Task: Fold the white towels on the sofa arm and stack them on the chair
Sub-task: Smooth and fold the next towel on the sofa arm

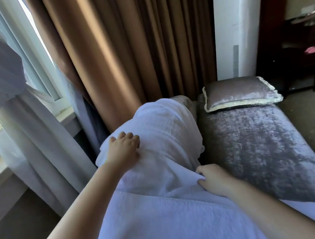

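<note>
White towels [161, 139] lie draped over the sofa arm, covering it from the far end down to the bottom of the view. My left hand [123, 149] rests on the towel's upper left part, fingers curled into the cloth near its edge. My right hand [212, 180] pinches the towel's right edge low down beside the seat, with a fold of cloth between thumb and fingers. A bare bit of the sofa arm [185, 100] shows past the towels at the far end. No chair for stacking is clearly in view.
The grey velvet sofa seat [258, 145] stretches to the right with a fringed cushion [240, 92] at its far end. Brown curtains [122, 53] and sheer white curtains [22, 139] hang by the window at left. Dark wooden furniture [309, 45] stands at the far right.
</note>
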Tool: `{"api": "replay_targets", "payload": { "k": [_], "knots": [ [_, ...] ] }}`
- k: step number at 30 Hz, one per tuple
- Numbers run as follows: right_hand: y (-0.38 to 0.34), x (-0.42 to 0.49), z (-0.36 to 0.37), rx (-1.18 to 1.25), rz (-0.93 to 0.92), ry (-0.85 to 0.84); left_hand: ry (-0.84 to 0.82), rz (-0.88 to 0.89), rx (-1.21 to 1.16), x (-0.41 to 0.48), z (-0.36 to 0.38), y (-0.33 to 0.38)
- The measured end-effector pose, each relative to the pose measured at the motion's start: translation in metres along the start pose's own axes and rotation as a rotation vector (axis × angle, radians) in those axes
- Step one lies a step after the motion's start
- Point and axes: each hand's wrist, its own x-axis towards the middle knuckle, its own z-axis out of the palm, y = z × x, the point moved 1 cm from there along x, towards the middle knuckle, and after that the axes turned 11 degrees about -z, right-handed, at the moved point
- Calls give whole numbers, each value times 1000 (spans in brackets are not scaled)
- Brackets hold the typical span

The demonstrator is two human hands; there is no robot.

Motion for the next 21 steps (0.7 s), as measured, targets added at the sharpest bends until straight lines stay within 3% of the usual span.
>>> {"api": "replay_targets", "payload": {
  "k": [4, 7, 16, 21],
  "knots": [
    [-16, -16, -24, -80, -44, 384, 40, 111, 171, 5, -21, -10],
    [-34, -41, -48, -111, -156, 613, 116, 131, 91, 6, -36, -30],
    [-85, -127, -58, -390, -469, 857, 291, 34, -376, -61, -68, -78],
    [-107, -156, -24, -625, -720, 872, 363, 57, -425, -124, -57, -105]
  ]
}}
